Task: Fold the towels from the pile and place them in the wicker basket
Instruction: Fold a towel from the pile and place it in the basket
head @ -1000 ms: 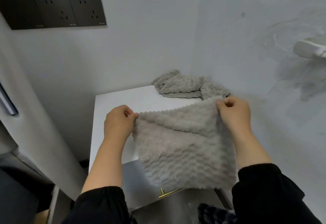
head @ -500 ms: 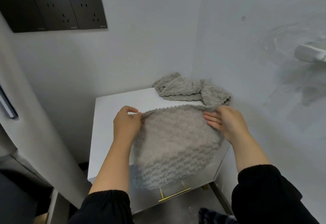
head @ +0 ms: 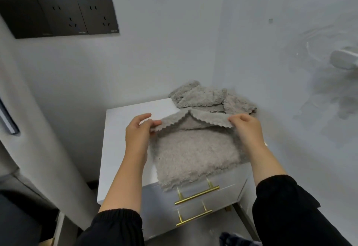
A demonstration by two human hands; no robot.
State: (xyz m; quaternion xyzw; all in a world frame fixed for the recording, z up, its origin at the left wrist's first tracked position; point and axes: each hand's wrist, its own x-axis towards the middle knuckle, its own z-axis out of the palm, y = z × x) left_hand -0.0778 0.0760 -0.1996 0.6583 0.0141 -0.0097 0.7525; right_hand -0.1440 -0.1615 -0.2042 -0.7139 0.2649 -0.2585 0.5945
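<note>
Towel (head: 193, 154), grey, flat on cabinet (head: 118, 139), between both hands.
Left hand (head: 138, 135) and right hand (head: 247, 131) each pinch a far-edge corner; body lies nearward, long axis left-right.

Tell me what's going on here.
A person is folding a grey towel on top of a white cabinet. The left hand and right hand each pinch a corner of the towel's scalloped far edge, lifted off the layer below. The towel's near edge hangs over the cabinet front, above the gold drawer handles. A pile of unfolded towels waits in the back corner. No wicker basket is in view.
</note>
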